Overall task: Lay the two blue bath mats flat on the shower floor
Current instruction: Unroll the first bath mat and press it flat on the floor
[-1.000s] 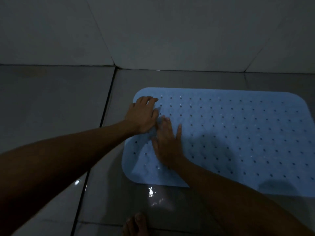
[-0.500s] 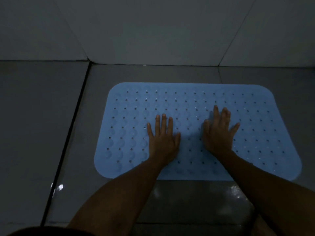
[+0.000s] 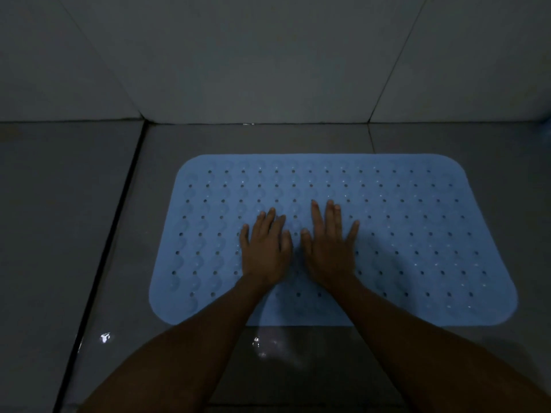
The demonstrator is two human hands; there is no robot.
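- Left hand (image 3: pixel 265 248) and right hand (image 3: pixel 328 248), fingers straight, press the blue bath mat (image 3: pixel 417 234) mid-mat.
- Wet shower floor (image 3: pixel 208 338): mat may slide; edges unpressed, could lift.

Two bare forearms enter from the bottom edge of the dim head view — no sleeves, watch or bracelet visible on either. The left hand (image 3: pixel 266 251) and right hand (image 3: pixel 328 248) are ungloved — fingers (image 3: pixel 330 213) ringless, short nails faintly catching the low light.
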